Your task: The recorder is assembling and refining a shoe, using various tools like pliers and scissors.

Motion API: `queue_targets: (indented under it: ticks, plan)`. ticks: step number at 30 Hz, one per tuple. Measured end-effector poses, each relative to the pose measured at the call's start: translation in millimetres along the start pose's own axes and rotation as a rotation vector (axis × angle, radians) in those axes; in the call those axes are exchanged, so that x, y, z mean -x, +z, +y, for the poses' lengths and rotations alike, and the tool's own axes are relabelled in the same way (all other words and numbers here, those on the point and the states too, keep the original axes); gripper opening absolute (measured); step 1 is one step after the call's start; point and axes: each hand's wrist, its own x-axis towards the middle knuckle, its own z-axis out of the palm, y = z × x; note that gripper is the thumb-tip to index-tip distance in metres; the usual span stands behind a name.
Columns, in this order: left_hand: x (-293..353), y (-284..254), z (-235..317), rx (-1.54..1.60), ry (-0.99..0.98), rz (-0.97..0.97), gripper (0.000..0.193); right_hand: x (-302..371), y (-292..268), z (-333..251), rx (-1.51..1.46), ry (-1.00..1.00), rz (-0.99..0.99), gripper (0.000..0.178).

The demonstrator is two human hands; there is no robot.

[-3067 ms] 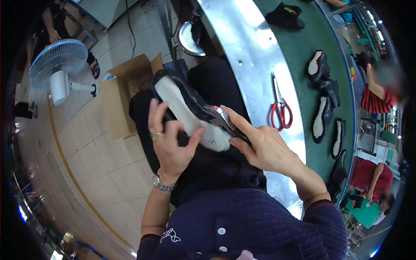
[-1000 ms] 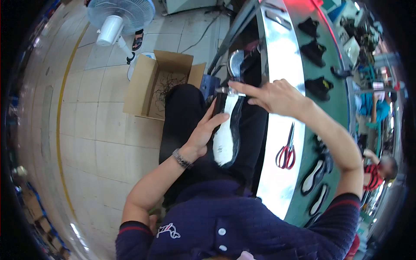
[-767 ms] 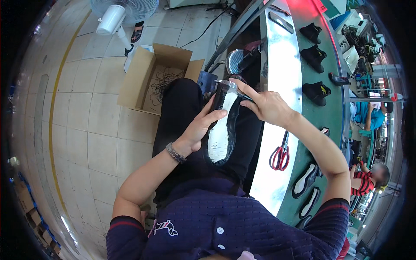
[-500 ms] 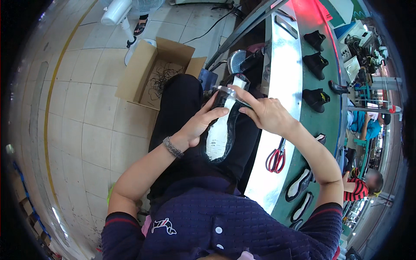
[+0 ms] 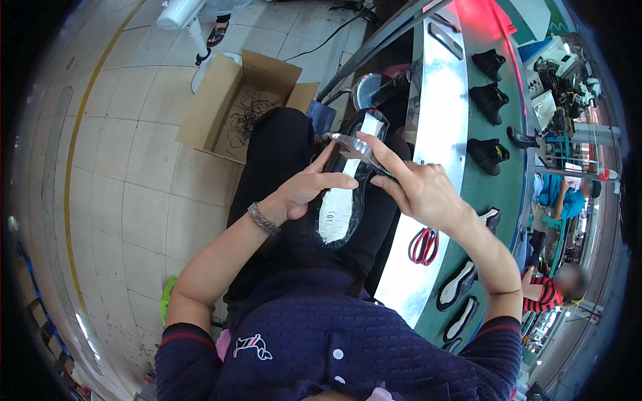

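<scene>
A black shoe upper with a white insole (image 5: pixel 336 215) rests bottom up over my lap, its toe or heel end pointing away from me. My left hand (image 5: pixel 309 189) grips it from the left, with the thumb lying across the white insole. In my right hand (image 5: pixel 422 190) is a shiny metal hand tool (image 5: pixel 356 146), perhaps pincers; its exact kind is partly hidden by my fingers. The tool's curved silver head crosses the insole near the far end, and my index finger lies along it.
To the right runs a metal ledge (image 5: pixel 410 284) with red-and-black-handled scissors (image 5: pixel 424 246). Beyond it, a green conveyor (image 5: pixel 476 200) carries black boots (image 5: pixel 486 98) and upturned shoes (image 5: pixel 460 286). A cardboard box (image 5: pixel 212 107) of dark cords sits ahead left, near a white fan (image 5: pixel 179 13). Other people work far right.
The tool's head has turned and tilted over the insole, showing more of its curved side. My right hand has shifted slightly down and right; my left still holds the shoe.
</scene>
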Motion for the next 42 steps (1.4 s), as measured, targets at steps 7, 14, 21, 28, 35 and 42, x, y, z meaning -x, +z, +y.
queue_targets:
  ticks: [7, 14, 21, 28, 35, 42]
  plan:
    - [7, 2, 6, -0.047, -0.023, -0.035, 0.109, -3, -8, -9, 0.167, 0.158, -0.299, 0.069]
    - [8, -2, -12, 0.028, 0.038, -0.054, 0.099, 4, 6, -2, -0.112, 0.215, -0.226, 0.063]
    - [22, -12, -42, 0.543, 0.101, -0.235, 0.068, 34, -10, -21, 0.156, -0.045, -0.237, 0.076]
    - [29, -1, -40, 0.44, 0.117, -0.161, 0.069, 24, 3, -30, 0.295, -0.064, -0.199, 0.09]
    - [27, 21, -30, 0.209, 0.16, 0.045, 0.079, 28, 12, -4, 0.186, -0.116, -0.153, 0.078]
    - [21, 25, -38, 0.081, 0.247, 0.128, 0.075, 13, -50, -30, 0.039, 0.025, -0.335, 0.069]
